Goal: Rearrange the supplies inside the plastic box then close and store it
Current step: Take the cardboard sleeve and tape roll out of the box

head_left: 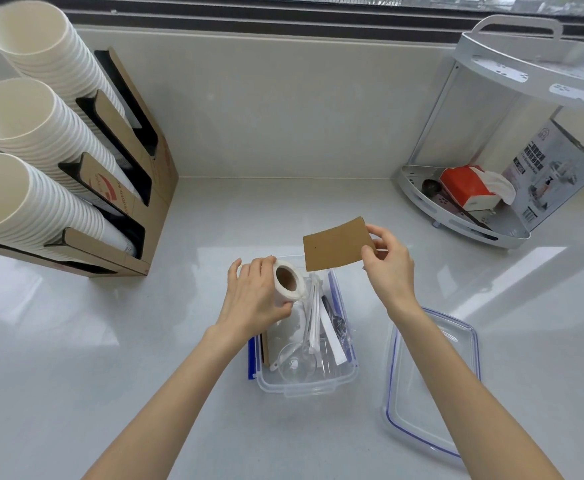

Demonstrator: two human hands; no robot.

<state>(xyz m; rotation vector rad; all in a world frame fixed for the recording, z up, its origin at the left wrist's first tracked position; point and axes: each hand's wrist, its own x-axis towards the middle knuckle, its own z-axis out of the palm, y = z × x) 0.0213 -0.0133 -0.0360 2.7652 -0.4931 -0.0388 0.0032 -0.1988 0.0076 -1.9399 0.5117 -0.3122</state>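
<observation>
- Left hand (pixel 256 296) reaches over the plastic box (pixel 306 381), grip wrapped around a white roll (pixel 288 284).
- Right hand (pixel 389 268) pinches a brown card sleeve (pixel 337 249) above the box's far edge.
- Lid (pixel 429 382) lies just right; the surface (pixel 110 358) leftward is open.

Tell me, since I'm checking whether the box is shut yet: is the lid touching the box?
Apart. The head view shows the lid lying flat on the counter to the right of the open box, with a strip of bare counter between them.

Two bare forearms and hands (pixel 254 299), sleeveless to the frame's edge, no rings or watch.
</observation>
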